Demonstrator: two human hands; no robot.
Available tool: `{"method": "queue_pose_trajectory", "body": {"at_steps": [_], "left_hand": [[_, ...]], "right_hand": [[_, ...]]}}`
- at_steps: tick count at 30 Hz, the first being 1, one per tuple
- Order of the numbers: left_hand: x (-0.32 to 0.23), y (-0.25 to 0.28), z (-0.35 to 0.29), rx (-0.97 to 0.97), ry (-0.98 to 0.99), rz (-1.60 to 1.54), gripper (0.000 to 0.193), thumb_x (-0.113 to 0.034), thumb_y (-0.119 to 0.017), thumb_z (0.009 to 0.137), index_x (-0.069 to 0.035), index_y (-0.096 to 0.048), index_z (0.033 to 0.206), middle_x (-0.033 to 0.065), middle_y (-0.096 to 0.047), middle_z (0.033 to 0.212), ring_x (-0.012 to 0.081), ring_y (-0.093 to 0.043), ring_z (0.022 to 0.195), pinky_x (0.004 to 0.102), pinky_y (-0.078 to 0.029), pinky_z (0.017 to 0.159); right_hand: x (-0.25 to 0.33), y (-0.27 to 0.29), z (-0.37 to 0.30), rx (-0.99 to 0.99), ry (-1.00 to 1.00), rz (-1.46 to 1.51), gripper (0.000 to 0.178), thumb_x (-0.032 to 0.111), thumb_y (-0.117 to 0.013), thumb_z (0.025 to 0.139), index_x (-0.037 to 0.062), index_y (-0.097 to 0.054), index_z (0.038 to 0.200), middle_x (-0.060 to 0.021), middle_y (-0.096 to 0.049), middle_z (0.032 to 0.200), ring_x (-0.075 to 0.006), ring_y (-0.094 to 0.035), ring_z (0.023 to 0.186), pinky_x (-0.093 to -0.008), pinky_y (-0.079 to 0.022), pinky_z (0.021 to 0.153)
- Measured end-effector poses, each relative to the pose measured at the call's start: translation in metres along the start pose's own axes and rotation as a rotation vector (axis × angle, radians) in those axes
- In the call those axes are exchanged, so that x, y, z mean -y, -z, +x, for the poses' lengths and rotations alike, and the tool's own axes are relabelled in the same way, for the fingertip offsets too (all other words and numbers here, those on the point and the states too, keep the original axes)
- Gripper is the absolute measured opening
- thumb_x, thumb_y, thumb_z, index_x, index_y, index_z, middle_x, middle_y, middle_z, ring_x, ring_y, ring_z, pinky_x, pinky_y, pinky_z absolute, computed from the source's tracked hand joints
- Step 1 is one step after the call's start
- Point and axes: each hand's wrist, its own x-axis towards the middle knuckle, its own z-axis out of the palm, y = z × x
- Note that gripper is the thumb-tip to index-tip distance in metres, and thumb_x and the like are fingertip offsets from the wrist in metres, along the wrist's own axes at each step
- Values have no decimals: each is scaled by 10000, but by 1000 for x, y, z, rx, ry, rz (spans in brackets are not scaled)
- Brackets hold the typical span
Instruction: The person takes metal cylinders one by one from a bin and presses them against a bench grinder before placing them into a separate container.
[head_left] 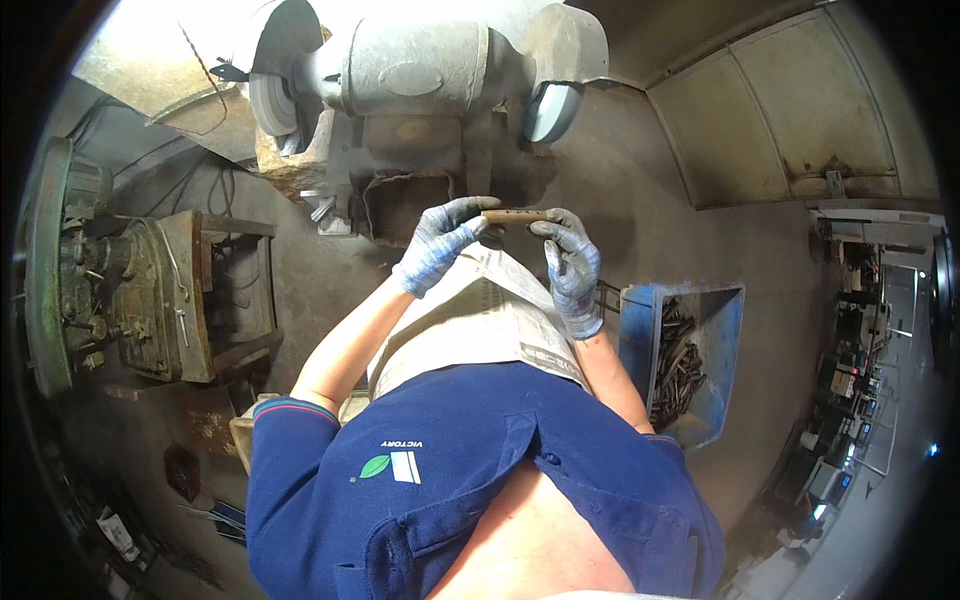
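Observation:
Between my two gloved hands is a short brownish metal bar with a row of small dark marks along it. My left hand pinches its left end, and my right hand grips the right end with bent fingers. The bar lies roughly level above my lap, which a sheet of newspaper covers. Beyond it stands a bench grinder with a pale wheel on the left and another wheel on the right. The bar is apart from both wheels.
At my right a blue crate holds many dark metal pieces. A greenish machine stands on the left. Under the grinder is a dark open box. Metal panels rise at the far right.

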Motion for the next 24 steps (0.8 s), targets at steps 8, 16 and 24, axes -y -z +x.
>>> {"method": "queue_pose_trajectory", "body": {"at_steps": [8, 16, 24], "left_hand": [[8, 0, 25, -288, -76, 268, 146, -51, -580, 878, 42, -606, 988, 43, -637, 836, 72, -583, 744, 213, -497, 677], [5, -13, 61, -375, 12, 274, 158, -32, -592, 866, 54, -602, 999, 60, -647, 844, 84, -593, 734, 232, -514, 683], [56, -5, 107, -465, -22, 241, 133, -51, -611, 854, 38, -629, 951, 40, -647, 821, 77, -583, 716, 227, -512, 664]], "right_hand": [[-21, 5, 24, 11, 33, 10, 173, -35, -580, 815, -17, -659, 968, -93, -532, 1122, -175, -537, 1026, -261, -445, 872], [-56, 22, 51, 52, 35, 114, 193, -48, -528, 858, -37, -637, 1017, -87, -517, 1133, -177, -559, 1004, -276, -466, 885], [-97, 43, 66, -26, 17, 28, 182, -9, -599, 820, 3, -663, 990, -118, -612, 1087, -235, -577, 1051, -328, -459, 918]]}}
